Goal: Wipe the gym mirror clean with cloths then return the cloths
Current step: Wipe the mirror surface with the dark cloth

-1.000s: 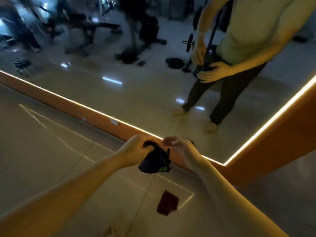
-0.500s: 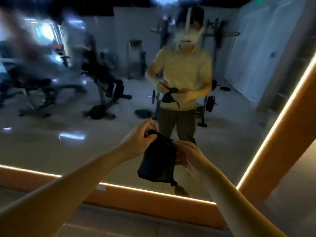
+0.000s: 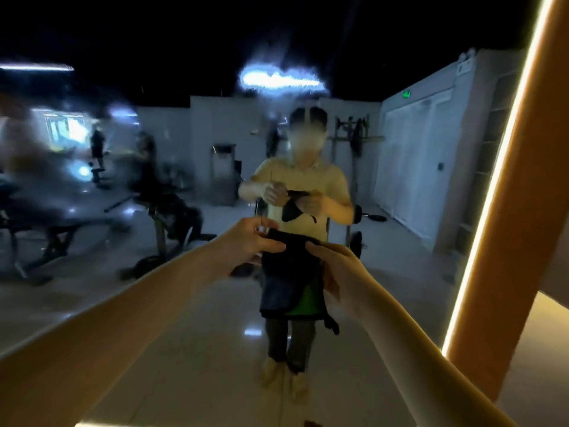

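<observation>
A dark cloth (image 3: 288, 280) with a green patch at its lower right hangs between my two hands in front of the gym mirror (image 3: 123, 288). My left hand (image 3: 251, 241) pinches the cloth's top left edge with thumb and fingers. My right hand (image 3: 337, 272) grips its right side, fingers curled behind the fabric. The mirror fills most of the view and shows a person holding the same cloth at chest height. Smears blur the glass at the upper left.
An orange frame (image 3: 498, 241) with a lit strip (image 3: 483, 229) bounds the mirror on the right. Its lit bottom edge (image 3: 92, 423) shows at the lower left. A small dark red object (image 3: 312, 424) peeks in at the bottom edge. Reflected benches and weight racks fill the glass.
My view has swung up from the floor to face the mirror. The cloth, bunched between my hands a second ago, now hangs spread open and higher. The red cloth on the floor dropped nearly out of view.
</observation>
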{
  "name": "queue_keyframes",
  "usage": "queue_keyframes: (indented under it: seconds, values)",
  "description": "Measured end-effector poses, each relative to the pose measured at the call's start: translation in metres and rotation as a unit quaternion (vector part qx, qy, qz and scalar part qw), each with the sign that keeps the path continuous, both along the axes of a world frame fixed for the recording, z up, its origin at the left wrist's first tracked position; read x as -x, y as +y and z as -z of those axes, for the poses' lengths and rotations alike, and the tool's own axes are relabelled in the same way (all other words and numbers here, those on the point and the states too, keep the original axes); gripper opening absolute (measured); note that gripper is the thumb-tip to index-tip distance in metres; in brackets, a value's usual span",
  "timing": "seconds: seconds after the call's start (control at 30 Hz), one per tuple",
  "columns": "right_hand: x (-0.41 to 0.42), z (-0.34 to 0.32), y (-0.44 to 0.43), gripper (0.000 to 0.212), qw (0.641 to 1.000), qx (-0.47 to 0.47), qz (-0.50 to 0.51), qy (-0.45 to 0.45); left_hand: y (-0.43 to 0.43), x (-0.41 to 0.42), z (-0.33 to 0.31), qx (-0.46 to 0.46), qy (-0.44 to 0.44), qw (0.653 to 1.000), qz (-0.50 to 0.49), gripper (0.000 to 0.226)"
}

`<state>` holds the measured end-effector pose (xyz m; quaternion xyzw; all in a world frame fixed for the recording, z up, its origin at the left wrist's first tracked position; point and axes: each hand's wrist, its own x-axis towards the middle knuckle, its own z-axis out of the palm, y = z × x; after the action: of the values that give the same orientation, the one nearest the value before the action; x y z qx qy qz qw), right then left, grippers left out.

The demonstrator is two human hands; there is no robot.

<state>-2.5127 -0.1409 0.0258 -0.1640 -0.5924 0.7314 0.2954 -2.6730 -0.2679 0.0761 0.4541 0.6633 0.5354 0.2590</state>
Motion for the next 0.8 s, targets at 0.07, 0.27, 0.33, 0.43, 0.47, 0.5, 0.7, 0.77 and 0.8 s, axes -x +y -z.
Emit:
queue_keyframes:
  seconds: [0.07, 0.27, 0.33, 0.43, 0.47, 0.5, 0.7, 0.77, 0.8]
  values:
    - [-0.002, -0.024, 0.013, 0.026, 0.999, -0.039, 0.001, -0.007, 0.01, 0.001, -0.02, -0.001, 0.015, 1.0, -0.006, 0.031]
    - [-0.005, -0.094, 0.046, 0.017, 0.989, -0.129, 0.069, 0.025, 0.048, 0.006, -0.081, -0.091, 0.093, 0.989, -0.066, 0.018]
    - [-0.001, -0.114, 0.054, 0.011, 0.97, -0.2, 0.135, 0.039, 0.06, 0.009, -0.095, -0.109, 0.138, 0.981, -0.085, 0.023]
    - [0.009, -0.141, 0.07, 0.017, 0.883, -0.386, 0.264, 0.034, 0.079, 0.013, -0.118, -0.136, 0.199, 0.965, -0.106, 0.029]
    - [0.012, -0.15, 0.075, 0.012, 0.844, -0.438, 0.31, 0.021, 0.086, 0.015, -0.127, -0.145, 0.216, 0.958, -0.116, 0.027]
    - [0.016, -0.159, 0.08, 0.008, 0.806, -0.474, 0.354, 0.009, 0.093, 0.016, -0.137, -0.153, 0.234, 0.952, -0.127, 0.026]
    - [0.046, -0.222, 0.112, 0.032, 0.76, -0.447, 0.471, 0.027, 0.131, 0.031, -0.205, -0.226, 0.294, 0.916, -0.151, 0.018]
    - [0.058, -0.238, 0.117, 0.009, 0.744, -0.441, 0.5, 0.042, 0.141, 0.038, -0.225, -0.233, 0.311, 0.906, -0.166, 0.02]
    - [0.066, -0.242, 0.117, 0.01, 0.734, -0.447, 0.508, 0.053, 0.146, 0.041, -0.233, -0.236, 0.315, 0.904, -0.17, 0.021]
